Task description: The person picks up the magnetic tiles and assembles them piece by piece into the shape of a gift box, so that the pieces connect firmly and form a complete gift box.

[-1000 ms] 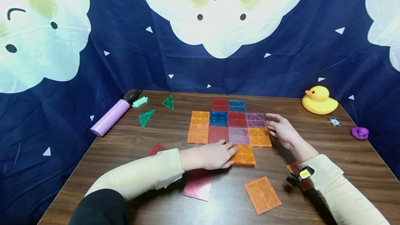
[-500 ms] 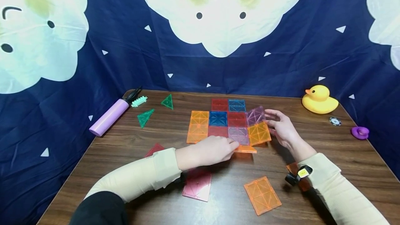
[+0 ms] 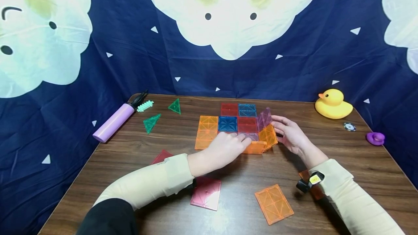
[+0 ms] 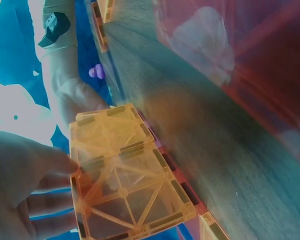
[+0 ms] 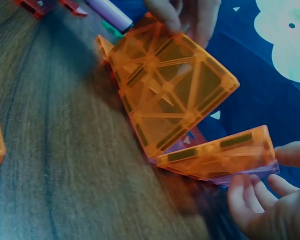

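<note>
A patch of translucent magnetic tiles is on the table. Orange tiles (image 3: 207, 131) lie flat at its left, beside a blue tile (image 3: 228, 123) and a red tile (image 3: 247, 123). My left hand (image 3: 223, 149) pinches the near orange tile (image 4: 135, 190), which stands raised along the front. At the right side, a purple tile (image 3: 263, 119) and an orange tile (image 3: 268, 136) tilt up steeply. My right hand (image 3: 291, 134) holds their outer edge with its fingertips. In the right wrist view, the front orange tile (image 5: 165, 95) leans close to the tilted pair. My left hand hides part of the patch.
Loose orange (image 3: 274, 204) and pink (image 3: 206, 193) tiles lie in front. Another orange tile (image 3: 316, 192) is under the right wrist. Green triangles (image 3: 151, 123), a lilac pump (image 3: 115, 122), a yellow duck (image 3: 334, 104), a poker chip (image 3: 349, 127) and a small purple duck (image 3: 375, 139) are around.
The front orange tile has swung up from lying flat in my left hand. My right hand has moved slightly left, tipping the purple and orange tiles from flat to steep.
</note>
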The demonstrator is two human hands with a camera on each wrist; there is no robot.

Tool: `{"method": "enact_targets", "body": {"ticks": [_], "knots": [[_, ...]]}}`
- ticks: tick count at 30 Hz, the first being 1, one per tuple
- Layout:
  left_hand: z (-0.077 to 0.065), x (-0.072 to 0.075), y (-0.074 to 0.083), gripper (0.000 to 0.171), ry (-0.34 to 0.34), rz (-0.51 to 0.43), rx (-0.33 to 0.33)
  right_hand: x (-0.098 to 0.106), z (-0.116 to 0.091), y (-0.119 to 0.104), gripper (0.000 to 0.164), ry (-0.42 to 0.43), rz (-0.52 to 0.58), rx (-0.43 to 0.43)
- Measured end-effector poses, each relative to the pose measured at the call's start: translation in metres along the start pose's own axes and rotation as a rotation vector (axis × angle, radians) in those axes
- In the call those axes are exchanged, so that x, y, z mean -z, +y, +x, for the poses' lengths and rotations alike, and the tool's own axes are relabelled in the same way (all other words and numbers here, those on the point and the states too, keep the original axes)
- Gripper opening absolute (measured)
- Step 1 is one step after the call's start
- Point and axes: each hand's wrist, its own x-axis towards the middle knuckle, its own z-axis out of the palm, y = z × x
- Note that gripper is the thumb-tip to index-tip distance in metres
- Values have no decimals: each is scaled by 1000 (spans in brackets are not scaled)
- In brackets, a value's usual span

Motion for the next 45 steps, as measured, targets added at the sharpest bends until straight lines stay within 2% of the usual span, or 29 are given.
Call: {"method": "enact_targets", "body": {"ticks": [8, 14, 20, 23, 25, 27, 29, 32, 37, 40, 43, 45], "knots": [[3, -1, 1, 18, 15, 41, 13, -12, 6, 8, 60, -19, -57, -54], [4, 0, 2, 18, 6, 41, 15, -22, 9, 9, 62, -17, -119, -54], [5, -1, 2, 17, -5, 35, 28, -27, 9, 10, 63, 9, -131, -54], [6, -2, 1, 14, -38, -5, 54, -30, 6, 11, 64, 16, -125, -50], [6, -1, -1, 12, -76, -97, 99, -32, 4, 12, 63, 14, -121, -45], [6, 0, -6, 18, -115, -244, 187, -35, 2, 13, 63, 7, -120, -40], [4, 2, -15, 29, -140, -433, 304, -38, -1, 13, 63, -3, -121, -35], [-6, 5, -34, 43, -137, -701, 520, -42, -4, 15, 62, -19, -127, -25], [-37, -4, -71, 52, -127, -1006, 921, -44, -8, 17, 58, -30, -135, -16], [-57, -13, -88, 59, -167, -1220, 1129, -43, -9, 18, 57, -25, -132, -10], [-70, -18, -97, 63, -203, -1441, 1274, -43, -10, 17, 56, -25, -134, -8], [-74, -19, -100, 65, -204, -1563, 1340, -43, -9, 16, 57, -26, -139, -9]]}}
